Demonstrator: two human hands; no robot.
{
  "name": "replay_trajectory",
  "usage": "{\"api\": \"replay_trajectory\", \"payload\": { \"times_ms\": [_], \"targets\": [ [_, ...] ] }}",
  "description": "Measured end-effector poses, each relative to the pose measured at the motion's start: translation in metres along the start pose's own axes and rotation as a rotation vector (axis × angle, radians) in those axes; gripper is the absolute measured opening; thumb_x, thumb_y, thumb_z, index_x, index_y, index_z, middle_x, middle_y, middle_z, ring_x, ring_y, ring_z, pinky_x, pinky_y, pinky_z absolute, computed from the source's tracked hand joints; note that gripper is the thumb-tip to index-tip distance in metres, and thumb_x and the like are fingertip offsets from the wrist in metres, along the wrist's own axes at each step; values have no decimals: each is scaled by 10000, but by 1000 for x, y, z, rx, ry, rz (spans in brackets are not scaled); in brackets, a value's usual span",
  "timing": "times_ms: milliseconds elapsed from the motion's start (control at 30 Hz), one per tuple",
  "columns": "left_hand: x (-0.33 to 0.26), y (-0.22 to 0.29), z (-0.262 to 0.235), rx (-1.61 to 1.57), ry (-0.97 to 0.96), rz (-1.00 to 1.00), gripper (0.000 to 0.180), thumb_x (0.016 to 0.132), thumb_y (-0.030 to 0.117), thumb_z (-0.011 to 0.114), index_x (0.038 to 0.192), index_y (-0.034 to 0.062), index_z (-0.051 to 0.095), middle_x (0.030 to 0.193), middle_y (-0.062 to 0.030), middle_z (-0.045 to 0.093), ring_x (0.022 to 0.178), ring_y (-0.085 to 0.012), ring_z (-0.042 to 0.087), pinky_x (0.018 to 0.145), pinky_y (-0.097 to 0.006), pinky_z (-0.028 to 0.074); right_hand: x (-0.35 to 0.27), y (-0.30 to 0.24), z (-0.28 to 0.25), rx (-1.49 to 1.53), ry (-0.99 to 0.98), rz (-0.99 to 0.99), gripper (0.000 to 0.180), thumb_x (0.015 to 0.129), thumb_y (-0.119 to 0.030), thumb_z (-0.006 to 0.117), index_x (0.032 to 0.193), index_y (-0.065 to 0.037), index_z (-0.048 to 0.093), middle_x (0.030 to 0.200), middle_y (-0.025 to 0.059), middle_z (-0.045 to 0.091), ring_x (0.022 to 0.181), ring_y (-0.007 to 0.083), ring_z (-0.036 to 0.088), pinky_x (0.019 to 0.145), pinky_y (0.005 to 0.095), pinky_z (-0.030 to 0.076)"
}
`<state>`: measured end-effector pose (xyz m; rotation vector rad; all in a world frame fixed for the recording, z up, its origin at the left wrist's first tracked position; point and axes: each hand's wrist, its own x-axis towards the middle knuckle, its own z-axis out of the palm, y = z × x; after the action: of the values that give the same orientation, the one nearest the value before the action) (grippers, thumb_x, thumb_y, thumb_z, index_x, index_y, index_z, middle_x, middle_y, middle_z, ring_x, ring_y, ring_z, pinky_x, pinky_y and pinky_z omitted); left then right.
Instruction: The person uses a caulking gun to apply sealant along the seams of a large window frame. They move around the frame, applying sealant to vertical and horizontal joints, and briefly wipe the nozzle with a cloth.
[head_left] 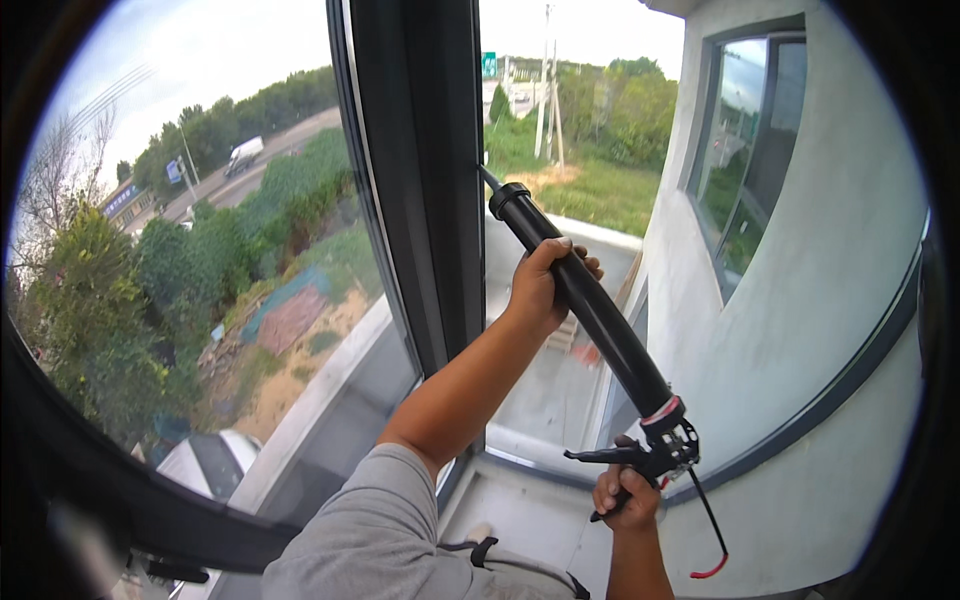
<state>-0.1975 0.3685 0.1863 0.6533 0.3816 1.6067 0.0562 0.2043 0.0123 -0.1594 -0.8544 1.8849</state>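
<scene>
A long black caulking gun [615,325] slants across the middle of the view, its nozzle [488,178] up at the edge of the dark window frame post [425,170]. Whether the tip touches the frame I cannot tell. My left hand [545,285] is wrapped round the upper part of the barrel, thumb on top. Lower right, my right hand [628,497] closes round the handle grip, below the black trigger lever [600,456]. From the gun's back end a thin bent rod [708,515] with a red tip hangs down.
Left of the post is a large glass pane [250,260] showing trees and a road outside. A white wall [800,330] with another window [750,150] rises on the right. Below lie a pale ledge [530,515] and a low parapet [320,390].
</scene>
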Motion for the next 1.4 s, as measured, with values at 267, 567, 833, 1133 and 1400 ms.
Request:
{"api": "replay_trajectory", "payload": {
  "times_ms": [267,567,833,1133,1400],
  "targets": [
    [93,117,143,-254,-574,198,501,814,380,685,1123,9,550,994,-189,627,1033,-390,625,982,-545,516,131,-84,114,-173,-157,-345,653,895,-246,736,1453,-29,475,1421,172,558,1325,293,547,1017,512,516],
    [106,201,247,166,-507,523,376,968,271,700,1077,-54,545,899,-126,654,741,-237,723,602,-327,647,191,-180,198,-383,-393,-515,576,978,-330,603,1444,-21,465,1410,232,561,1389,360,502,1170,530,383],
    [125,258,311,18,-783,455,396,1032,300,625,1196,-31,484,1144,-173,584,1116,-338,640,991,-540,558,198,-231,270,-578,-408,-620,536,986,-336,568,1415,-24,488,1349,213,596,1347,345,536,1165,496,386],
    [148,291,359,82,-1383,284,501,1110,413,339,1393,23,478,1367,-187,581,1290,-353,543,1133,-504,387,198,-277,311,-666,-459,-659,471,1017,-332,542,1350,1,552,1296,224,647,1322,376,570,1160,516,403],
    [155,294,373,-26,-1272,412,435,1118,359,349,1332,24,526,1275,-166,623,1225,-328,576,1109,-467,415,192,-307,313,-685,-436,-601,496,1028,-345,554,1309,63,570,1180,243,681,1194,352,667,1046,444,538]
  ]
}}
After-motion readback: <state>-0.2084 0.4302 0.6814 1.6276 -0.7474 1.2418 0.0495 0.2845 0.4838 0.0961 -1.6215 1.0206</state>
